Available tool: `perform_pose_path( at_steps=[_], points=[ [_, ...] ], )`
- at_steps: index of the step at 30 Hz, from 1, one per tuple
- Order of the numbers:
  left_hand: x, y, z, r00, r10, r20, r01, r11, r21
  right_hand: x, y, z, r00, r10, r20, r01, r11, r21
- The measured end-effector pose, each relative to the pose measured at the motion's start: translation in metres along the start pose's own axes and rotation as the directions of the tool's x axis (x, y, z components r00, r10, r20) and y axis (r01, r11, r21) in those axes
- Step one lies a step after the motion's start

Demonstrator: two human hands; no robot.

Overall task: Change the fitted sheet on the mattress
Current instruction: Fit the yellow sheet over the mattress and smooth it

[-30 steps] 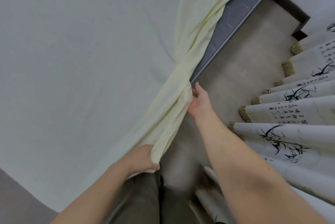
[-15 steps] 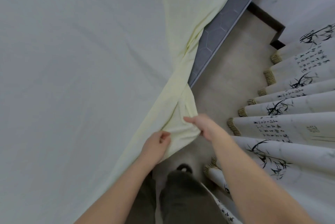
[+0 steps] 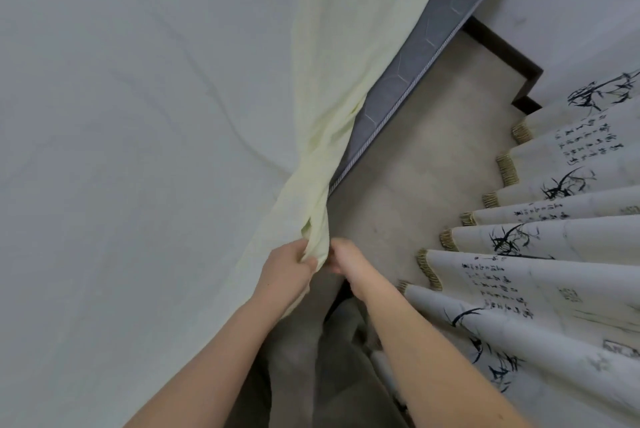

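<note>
Only writing I'm seeing is black brush-script running in vertical columns on the pale curtain (image 3: 554,330), plus a faint square seal stamp (image 3: 569,295) on it, and it's all coming out too small and smeary to read.

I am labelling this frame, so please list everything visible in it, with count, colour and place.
fitted sheet: one, pale yellow, over the mattress, corner bunched at centre
mattress: one, grey, side bare, upper centre
floor: one, beige, centre right
curtain: one, white with black ink drawings and tan fringe, right
baseboard: one, dark brown, upper right
trousers: one pair, grey, bottom centre
left hand: one, grips the bunched corner
right hand: one, fingers curled at the same corner
</note>
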State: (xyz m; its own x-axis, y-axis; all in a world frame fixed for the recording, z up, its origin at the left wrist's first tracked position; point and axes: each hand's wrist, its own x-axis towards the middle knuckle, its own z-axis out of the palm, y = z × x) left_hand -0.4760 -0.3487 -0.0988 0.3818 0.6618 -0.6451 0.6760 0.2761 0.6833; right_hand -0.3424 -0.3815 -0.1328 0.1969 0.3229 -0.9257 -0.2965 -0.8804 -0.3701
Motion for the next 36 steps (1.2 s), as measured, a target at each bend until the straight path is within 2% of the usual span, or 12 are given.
perform_pose_path(
  at_steps=[4,7,10,15,17,19,21,24,27,29,32,36],
  points=[
    [-0.002,0.008,0.008,0.986,0.004,0.168,-0.016,0.997,0.075,0.014,-0.069,-0.002,0.976,-0.118,0.181,0.008,0.857,0.516],
    [0.002,0.013,0.014,0.979,0.008,0.203,-0.05,0.978,0.203,0.027,-0.115,-0.01,0.973,-0.151,0.177,0.038,0.852,0.522],
    [0.013,0.017,0.019,0.966,-0.065,0.251,-0.018,0.949,0.315,0.04,-0.146,-0.044,0.991,-0.125,0.053,0.073,0.819,0.57],
    [0.037,0.053,0.038,0.937,-0.164,0.309,-0.046,0.819,0.572,0.051,-0.14,-0.129,0.972,-0.135,-0.193,0.21,0.869,0.448],
    [0.05,0.075,0.054,0.964,-0.088,0.251,-0.052,0.863,0.502,0.051,-0.122,-0.154,0.914,-0.236,-0.329,0.338,0.893,0.298],
    [0.063,0.101,0.072,0.997,0.013,0.08,-0.032,0.97,0.241,0.046,-0.104,-0.171,0.85,-0.355,-0.389,0.432,0.892,0.131],
    [0.076,0.134,0.091,0.994,0.077,-0.079,-0.079,0.997,-0.015,0.04,-0.089,-0.176,0.817,-0.47,-0.335,0.481,0.875,-0.054],
    [0.1,0.179,0.109,0.993,0.01,-0.118,-0.038,0.971,-0.238,0.026,-0.074,-0.178,0.866,-0.499,0.035,0.497,0.851,-0.17],
    [0.124,0.2,0.112,0.988,-0.059,-0.143,0.055,0.998,-0.035,0.023,-0.077,-0.193,0.851,-0.317,0.418,0.412,0.897,-0.159],
    [0.134,0.208,0.106,0.983,-0.012,-0.185,0.03,0.995,0.093,0.026,-0.092,-0.207,0.887,-0.256,0.383,0.305,0.95,-0.072],
    [0.139,0.212,0.095,0.999,0.033,-0.03,-0.034,0.999,-0.009,0.041,-0.129,-0.22,0.952,-0.272,0.143,0.256,0.959,0.12],
    [0.132,0.22,0.086,0.965,0.104,0.24,-0.106,0.994,-0.004,0.058,-0.2,-0.209,0.958,-0.17,0.229,0.049,0.889,0.456]
  ],
)
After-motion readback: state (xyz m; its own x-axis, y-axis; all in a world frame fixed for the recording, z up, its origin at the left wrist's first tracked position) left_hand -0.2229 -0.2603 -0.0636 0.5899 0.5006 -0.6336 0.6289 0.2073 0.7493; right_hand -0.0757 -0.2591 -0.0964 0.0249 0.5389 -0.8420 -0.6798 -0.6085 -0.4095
